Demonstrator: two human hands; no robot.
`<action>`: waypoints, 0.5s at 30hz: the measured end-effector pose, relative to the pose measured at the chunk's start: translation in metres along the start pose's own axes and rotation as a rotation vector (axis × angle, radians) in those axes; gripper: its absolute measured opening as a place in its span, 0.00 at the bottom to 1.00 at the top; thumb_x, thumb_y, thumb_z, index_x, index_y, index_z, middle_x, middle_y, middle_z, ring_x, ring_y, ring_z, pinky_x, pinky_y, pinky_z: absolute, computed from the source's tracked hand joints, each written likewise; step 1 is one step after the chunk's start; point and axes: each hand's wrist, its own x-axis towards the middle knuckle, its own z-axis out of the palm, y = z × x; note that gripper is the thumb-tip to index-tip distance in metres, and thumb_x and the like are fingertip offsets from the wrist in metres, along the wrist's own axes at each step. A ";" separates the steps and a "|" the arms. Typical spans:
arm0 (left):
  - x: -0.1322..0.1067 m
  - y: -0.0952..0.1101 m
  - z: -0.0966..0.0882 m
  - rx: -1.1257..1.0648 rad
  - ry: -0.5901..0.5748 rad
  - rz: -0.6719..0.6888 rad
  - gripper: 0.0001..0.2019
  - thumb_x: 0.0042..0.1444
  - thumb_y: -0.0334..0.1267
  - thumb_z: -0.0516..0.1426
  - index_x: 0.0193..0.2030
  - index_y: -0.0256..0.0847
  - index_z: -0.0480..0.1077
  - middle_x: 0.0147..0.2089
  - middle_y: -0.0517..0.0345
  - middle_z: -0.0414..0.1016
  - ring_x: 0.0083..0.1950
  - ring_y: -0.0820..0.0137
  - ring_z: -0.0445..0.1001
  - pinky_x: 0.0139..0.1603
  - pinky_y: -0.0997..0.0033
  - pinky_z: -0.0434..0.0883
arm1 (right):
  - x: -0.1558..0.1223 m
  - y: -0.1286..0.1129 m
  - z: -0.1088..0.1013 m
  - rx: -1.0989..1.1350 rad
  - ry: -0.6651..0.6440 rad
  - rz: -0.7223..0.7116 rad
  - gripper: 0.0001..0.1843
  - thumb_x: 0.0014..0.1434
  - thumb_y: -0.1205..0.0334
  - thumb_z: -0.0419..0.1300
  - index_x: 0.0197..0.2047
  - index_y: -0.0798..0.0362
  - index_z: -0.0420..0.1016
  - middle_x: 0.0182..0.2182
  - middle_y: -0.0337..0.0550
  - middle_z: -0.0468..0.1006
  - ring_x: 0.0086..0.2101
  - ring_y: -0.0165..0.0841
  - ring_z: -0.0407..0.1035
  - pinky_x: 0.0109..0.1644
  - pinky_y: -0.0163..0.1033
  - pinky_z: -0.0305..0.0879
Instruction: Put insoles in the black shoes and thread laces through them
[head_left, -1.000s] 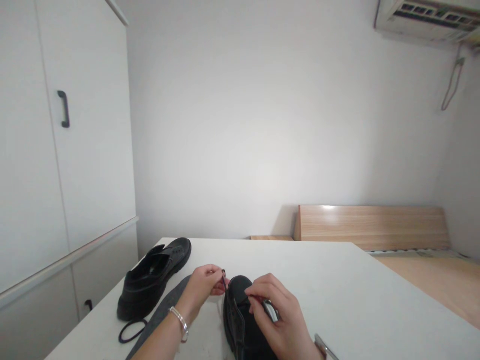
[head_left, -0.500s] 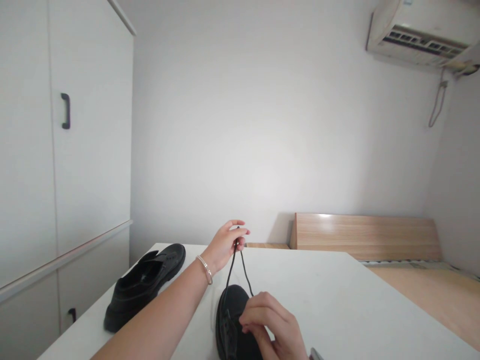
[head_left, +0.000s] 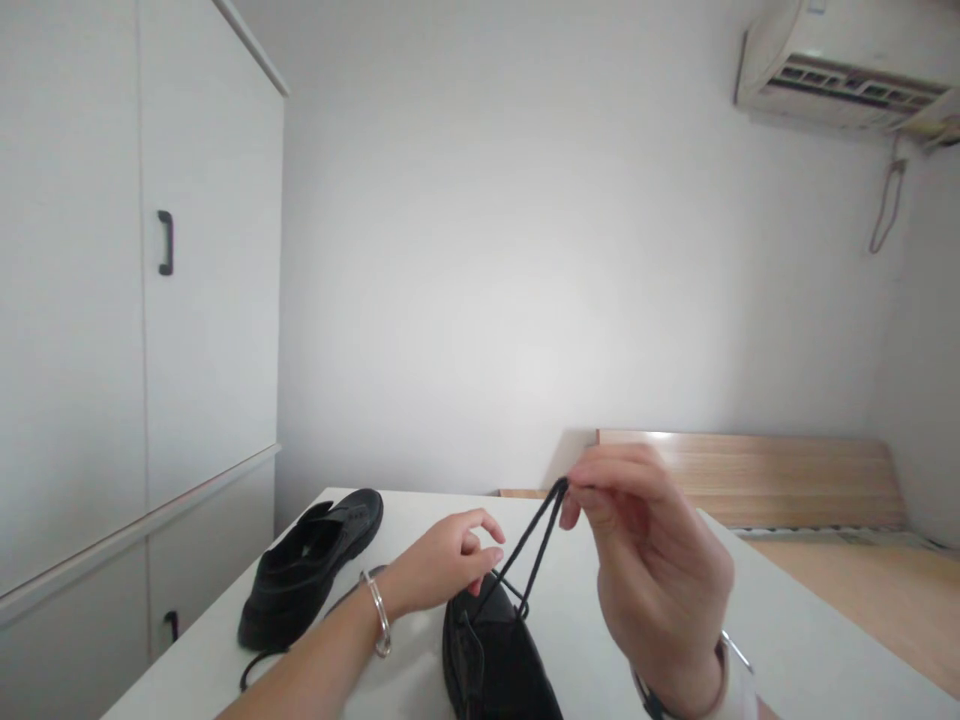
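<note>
A black shoe stands on the white table in front of me, toe pointing away. My right hand pinches a black shoelace between thumb and fingertips, drawing a doubled, taut stretch up and right from the shoe. Beside the toe, my left hand has its index finger raised and its other fingers curled under the thumb. A thin strand of lace runs from these fingers toward the shoe's right side; the exact grip is partly hidden. More lace passes behind my left forearm and curls on the table.
A second black shoe rests at the table's left side. White cabinets stand on the left. Behind the white table are a wall and, to the right, a bed with a wooden headboard. An air conditioner hangs above.
My right hand has risen from the shoe up and right, pulling a length of lace. My left hand has come down closer to the shoe's toe. The view has shifted slightly left.
</note>
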 end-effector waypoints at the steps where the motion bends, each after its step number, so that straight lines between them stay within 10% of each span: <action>1: -0.003 -0.005 0.004 0.016 0.009 -0.001 0.16 0.58 0.50 0.57 0.40 0.38 0.71 0.20 0.66 0.69 0.21 0.73 0.63 0.26 0.73 0.58 | 0.011 -0.004 0.001 0.008 0.050 -0.019 0.13 0.63 0.78 0.57 0.43 0.50 0.75 0.34 0.41 0.72 0.29 0.29 0.69 0.28 0.36 0.67; 8: -0.026 -0.012 0.029 0.001 0.101 0.082 0.37 0.64 0.64 0.35 0.46 0.38 0.75 0.46 0.48 0.78 0.50 0.59 0.73 0.55 0.61 0.66 | 0.065 -0.009 0.013 0.062 0.203 0.043 0.07 0.63 0.73 0.59 0.39 0.52 0.75 0.30 0.35 0.73 0.24 0.25 0.69 0.26 0.33 0.67; 15: -0.019 -0.032 0.067 0.029 0.178 0.047 0.15 0.42 0.46 0.69 0.35 0.41 0.79 0.42 0.54 0.79 0.48 0.59 0.73 0.53 0.66 0.68 | 0.072 -0.021 0.040 0.221 0.183 0.107 0.07 0.63 0.73 0.59 0.38 0.53 0.74 0.27 0.32 0.74 0.25 0.24 0.71 0.30 0.33 0.70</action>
